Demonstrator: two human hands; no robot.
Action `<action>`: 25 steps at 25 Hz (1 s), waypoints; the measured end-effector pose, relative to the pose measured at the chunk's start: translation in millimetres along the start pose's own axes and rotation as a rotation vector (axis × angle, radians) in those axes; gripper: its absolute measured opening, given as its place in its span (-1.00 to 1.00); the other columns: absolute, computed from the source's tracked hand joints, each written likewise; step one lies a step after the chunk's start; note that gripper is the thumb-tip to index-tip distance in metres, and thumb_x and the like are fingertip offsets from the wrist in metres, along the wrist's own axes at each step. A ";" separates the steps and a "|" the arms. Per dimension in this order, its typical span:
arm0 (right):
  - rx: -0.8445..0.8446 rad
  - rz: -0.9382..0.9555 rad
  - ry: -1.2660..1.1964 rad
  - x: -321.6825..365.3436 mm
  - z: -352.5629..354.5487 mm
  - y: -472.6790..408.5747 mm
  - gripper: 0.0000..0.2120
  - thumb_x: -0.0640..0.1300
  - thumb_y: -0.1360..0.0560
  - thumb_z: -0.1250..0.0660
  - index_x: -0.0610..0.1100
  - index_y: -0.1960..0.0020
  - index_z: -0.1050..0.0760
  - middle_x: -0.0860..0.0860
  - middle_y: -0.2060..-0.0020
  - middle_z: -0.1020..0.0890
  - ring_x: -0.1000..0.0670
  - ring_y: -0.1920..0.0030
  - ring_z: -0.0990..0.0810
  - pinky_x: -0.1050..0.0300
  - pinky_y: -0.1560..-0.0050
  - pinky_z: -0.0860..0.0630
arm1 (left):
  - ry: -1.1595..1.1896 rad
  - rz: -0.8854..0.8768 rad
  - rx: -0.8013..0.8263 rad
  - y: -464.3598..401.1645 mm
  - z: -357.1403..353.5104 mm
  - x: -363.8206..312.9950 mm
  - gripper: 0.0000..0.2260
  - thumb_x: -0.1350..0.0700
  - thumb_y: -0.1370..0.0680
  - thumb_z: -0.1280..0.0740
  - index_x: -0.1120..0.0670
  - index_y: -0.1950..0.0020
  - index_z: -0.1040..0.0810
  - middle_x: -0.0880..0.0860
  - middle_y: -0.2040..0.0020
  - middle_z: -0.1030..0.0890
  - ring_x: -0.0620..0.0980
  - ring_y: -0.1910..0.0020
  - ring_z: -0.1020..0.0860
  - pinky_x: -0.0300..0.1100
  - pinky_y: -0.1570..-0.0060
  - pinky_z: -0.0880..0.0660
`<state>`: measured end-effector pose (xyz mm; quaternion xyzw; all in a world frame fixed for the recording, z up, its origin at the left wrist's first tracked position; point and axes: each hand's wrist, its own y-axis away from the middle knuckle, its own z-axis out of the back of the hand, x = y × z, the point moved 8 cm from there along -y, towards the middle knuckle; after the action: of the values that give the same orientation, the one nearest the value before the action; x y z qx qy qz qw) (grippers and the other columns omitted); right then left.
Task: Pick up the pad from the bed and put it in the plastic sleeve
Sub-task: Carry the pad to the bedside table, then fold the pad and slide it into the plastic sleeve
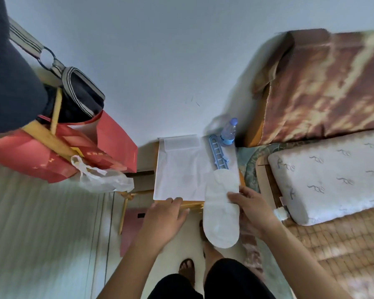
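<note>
Head view. Right hand [252, 209]: grip clamped on the long white oval pad [221, 209], thumb on top at the pad's right edge near mid-length, fingers underneath. Pad held in the air, its far end over the near right corner of the small wooden surface [192, 206], its near end past the near edge. Flat clear plastic sleeve [179, 169] lies on the surface, left of the pad. Left hand [165, 219]: grip apart, fingertips at the sleeve's near edge. Blue plastic rack [218, 153] and clear water bottle [228, 132] at the far right corner. White pillow [330, 173] on the bed at right.
</note>
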<state>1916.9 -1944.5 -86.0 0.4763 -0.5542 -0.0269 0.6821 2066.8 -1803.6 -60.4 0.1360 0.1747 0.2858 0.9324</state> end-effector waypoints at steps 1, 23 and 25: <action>0.011 -0.004 -0.005 11.4 0.3 -13.7 -0.87 -0.24 -0.48 -0.30 -0.12 0.00 -0.56 -0.28 -0.07 -0.63 -0.33 -0.09 -0.59 -0.36 -0.17 -0.49 | 0.084 0.034 0.013 -16.2 3.6 -0.6 -0.62 -0.13 -0.59 -0.08 0.01 -0.31 -0.40 0.03 -0.17 -0.58 0.05 -0.14 -0.54 -0.09 -0.06 -0.41; 0.084 0.316 0.060 141.9 -26.6 -115.8 -0.84 -0.41 -0.47 -0.29 -0.24 0.03 -0.57 -0.08 0.16 -0.65 -0.03 0.15 -0.59 0.37 0.22 -0.57 | 1.728 0.482 0.280 -144.4 5.6 9.6 -0.92 0.24 -0.44 -0.41 0.20 0.09 -0.60 0.13 0.15 -0.72 0.10 0.14 -0.69 -0.07 0.23 -0.64; 0.095 0.383 0.232 141.7 -35.0 -112.1 -0.74 -0.44 -0.46 -0.29 -0.12 0.10 -0.62 0.01 0.11 -0.66 0.05 0.10 -0.61 0.45 0.15 -0.54 | 1.773 0.483 0.263 -147.6 9.6 12.8 -0.90 0.27 -0.46 -0.38 0.21 0.03 -0.59 0.13 0.13 -0.71 0.06 0.16 -0.69 -0.12 0.28 -0.63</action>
<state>2053.7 -2063.9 -56.2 0.3940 -0.5529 0.1843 0.7107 2152.3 -1915.8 -107.1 0.0051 0.8216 0.4497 0.3504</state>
